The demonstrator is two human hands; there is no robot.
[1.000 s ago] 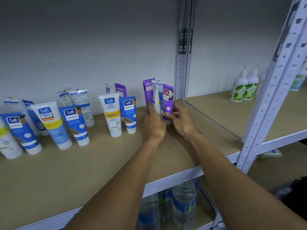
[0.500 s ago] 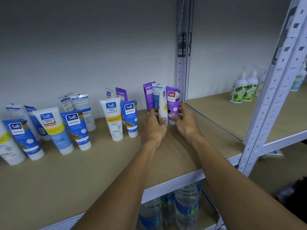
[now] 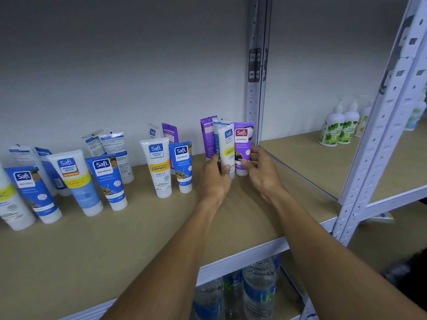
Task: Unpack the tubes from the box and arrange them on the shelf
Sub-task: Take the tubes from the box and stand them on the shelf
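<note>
Single view, taken from the person's head. The shelf (image 3: 138, 239) is seen forward and downward at close range. Both forearms are admitted from the lower edge; the left hand (image 3: 213, 179) and right hand (image 3: 263, 176), holding a white tube (image 3: 226, 148) and a purple tube (image 3: 241, 144), are framed near centre.

White pump bottles (image 3: 338, 129) with green leaves are standing at middle right, and water bottles (image 3: 258, 294) are standing at bottom centre.

About sixteen tubes (image 3: 157, 167), three water bottles (image 3: 258, 287)
</note>
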